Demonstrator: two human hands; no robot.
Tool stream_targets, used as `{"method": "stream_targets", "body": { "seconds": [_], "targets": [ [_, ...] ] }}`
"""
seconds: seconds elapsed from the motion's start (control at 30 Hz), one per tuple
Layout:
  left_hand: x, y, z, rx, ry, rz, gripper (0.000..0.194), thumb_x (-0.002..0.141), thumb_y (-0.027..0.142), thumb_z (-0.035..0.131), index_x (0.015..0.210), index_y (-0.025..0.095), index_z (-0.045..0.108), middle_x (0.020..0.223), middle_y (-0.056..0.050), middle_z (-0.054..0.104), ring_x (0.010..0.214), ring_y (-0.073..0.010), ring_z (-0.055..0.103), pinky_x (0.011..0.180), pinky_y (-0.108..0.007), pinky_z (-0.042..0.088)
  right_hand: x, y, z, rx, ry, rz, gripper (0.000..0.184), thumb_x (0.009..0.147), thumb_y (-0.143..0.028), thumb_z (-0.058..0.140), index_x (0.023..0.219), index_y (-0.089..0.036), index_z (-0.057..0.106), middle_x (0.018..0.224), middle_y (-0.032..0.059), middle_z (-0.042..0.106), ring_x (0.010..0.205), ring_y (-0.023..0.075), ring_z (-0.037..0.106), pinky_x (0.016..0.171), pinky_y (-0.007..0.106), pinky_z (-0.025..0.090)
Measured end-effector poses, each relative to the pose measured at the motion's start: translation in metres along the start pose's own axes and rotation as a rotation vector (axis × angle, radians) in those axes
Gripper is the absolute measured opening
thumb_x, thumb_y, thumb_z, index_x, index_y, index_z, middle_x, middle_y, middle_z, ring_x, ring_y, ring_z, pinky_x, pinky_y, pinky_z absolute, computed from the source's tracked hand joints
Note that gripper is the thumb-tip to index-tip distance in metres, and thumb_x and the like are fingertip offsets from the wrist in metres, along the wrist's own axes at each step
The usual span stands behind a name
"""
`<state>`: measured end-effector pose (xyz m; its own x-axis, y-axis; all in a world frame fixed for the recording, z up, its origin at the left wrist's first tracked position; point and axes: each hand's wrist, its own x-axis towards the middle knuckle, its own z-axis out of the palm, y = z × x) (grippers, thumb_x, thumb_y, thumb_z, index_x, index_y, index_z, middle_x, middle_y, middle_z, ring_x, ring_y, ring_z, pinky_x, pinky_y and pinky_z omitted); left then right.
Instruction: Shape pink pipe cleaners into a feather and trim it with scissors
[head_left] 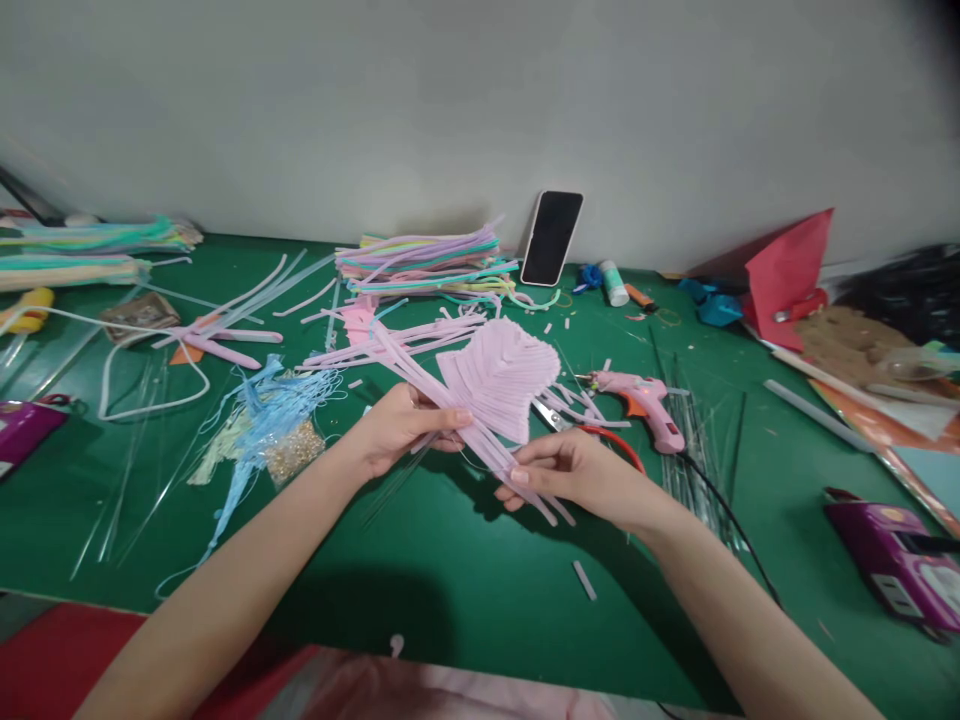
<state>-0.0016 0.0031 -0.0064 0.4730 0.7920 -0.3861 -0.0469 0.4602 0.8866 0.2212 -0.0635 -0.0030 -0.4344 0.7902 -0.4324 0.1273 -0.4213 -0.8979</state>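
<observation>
Lilac stems (427,385), clamped in left hand (401,430) and right hand (574,470) above the green table (480,610), alongside a ribbed panel (506,380), probably liable to splay out of line from uneven pinching.

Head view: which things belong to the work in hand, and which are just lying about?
Likely in the work:
lilac strips, in left hand and right hand
ribbed piece
glue gun
scissors

Apparently just lying about:
phone
blue tassels
beads
red paper
</observation>
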Motion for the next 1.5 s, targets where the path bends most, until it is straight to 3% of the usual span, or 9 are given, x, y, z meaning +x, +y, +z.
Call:
{"method": "stream_targets", "body": {
  "seconds": [0.3, 0.4, 0.57, 0.77, 1.13, 1.33, 1.5],
  "targets": [
    [-0.001, 0.000, -0.001, 0.074, 0.017, 0.056, 0.034, 0.058, 0.028, 0.087, 0.085, 0.013, 0.072, 0.081, -0.007, 0.074, 0.065, -0.0169, 0.069, 0.060, -0.026, 0.060, 0.000, 0.002, -0.004, 0.001, 0.117, 0.079, 0.032, 0.066, -0.050, 0.078, 0.075, -0.020, 0.072, 0.071, 0.0030, 0.075, 0.070, 0.0191, 0.073, 0.069, 0.031, 0.059],
    [-0.001, 0.000, 0.000, 0.069, 0.025, 0.063, 0.035, 0.058, 0.029, 0.088, 0.085, 0.013, 0.072, 0.081, -0.007, 0.074, 0.065, -0.0164, 0.069, 0.061, -0.027, 0.061, -0.001, 0.000, 0.000, -0.019, 0.109, 0.070, 0.032, 0.067, -0.048, 0.079, 0.080, -0.020, 0.071, 0.078, 0.0038, 0.076, 0.071, 0.0191, 0.073, 0.067, 0.031, 0.058],
    [-0.001, 0.002, 0.000, 0.065, 0.022, 0.047, 0.036, 0.057, 0.028, 0.088, 0.085, 0.012, 0.072, 0.080, -0.006, 0.074, 0.065, -0.0153, 0.069, 0.061, -0.025, 0.061, 0.001, -0.002, 0.005, -0.104, 0.061, 0.073, 0.029, 0.064, -0.044, 0.082, 0.069, -0.018, 0.069, 0.068, 0.0029, 0.074, 0.062, 0.0152, 0.070, 0.055, 0.024, 0.053],
    [-0.001, 0.001, -0.001, 0.079, -0.014, 0.030, 0.034, 0.059, 0.026, 0.087, 0.085, 0.012, 0.071, 0.081, -0.007, 0.073, 0.065, -0.0154, 0.068, 0.061, -0.026, 0.061, 0.002, 0.002, -0.002, -0.046, 0.047, 0.102, 0.030, 0.073, -0.048, 0.075, 0.077, -0.018, 0.073, 0.074, 0.0035, 0.075, 0.065, 0.0136, 0.071, 0.058, 0.022, 0.054],
    [0.001, -0.002, -0.005, 0.083, -0.047, 0.041, 0.035, 0.061, 0.027, 0.087, 0.089, 0.013, 0.070, 0.081, -0.004, 0.073, 0.064, -0.0132, 0.067, 0.059, -0.024, 0.060, 0.001, -0.007, -0.009, -0.085, -0.014, 0.069, 0.030, 0.073, -0.049, 0.074, 0.074, -0.019, 0.072, 0.075, 0.0023, 0.074, 0.067, 0.0129, 0.071, 0.061, 0.021, 0.055],
    [0.001, -0.002, -0.005, 0.069, -0.043, 0.036, 0.033, 0.062, 0.026, 0.087, 0.087, 0.013, 0.071, 0.084, -0.006, 0.074, 0.069, -0.0151, 0.069, 0.062, -0.024, 0.060, 0.001, -0.011, -0.012, -0.160, 0.033, 0.045, 0.038, 0.074, -0.054, 0.070, 0.072, -0.017, 0.065, 0.070, 0.0017, 0.071, 0.057, 0.0116, 0.067, 0.055, 0.021, 0.052],
    [0.000, -0.001, -0.004, 0.082, -0.025, 0.024, 0.035, 0.060, 0.025, 0.088, 0.088, 0.013, 0.071, 0.083, -0.006, 0.074, 0.068, -0.0145, 0.069, 0.060, -0.023, 0.060, 0.000, -0.013, -0.011, -0.284, -0.014, 0.021, 0.038, 0.070, -0.049, 0.076, 0.065, -0.020, 0.051, 0.060, -0.0054, 0.059, 0.053, 0.0118, 0.064, 0.051, 0.021, 0.048]
  ]
}}
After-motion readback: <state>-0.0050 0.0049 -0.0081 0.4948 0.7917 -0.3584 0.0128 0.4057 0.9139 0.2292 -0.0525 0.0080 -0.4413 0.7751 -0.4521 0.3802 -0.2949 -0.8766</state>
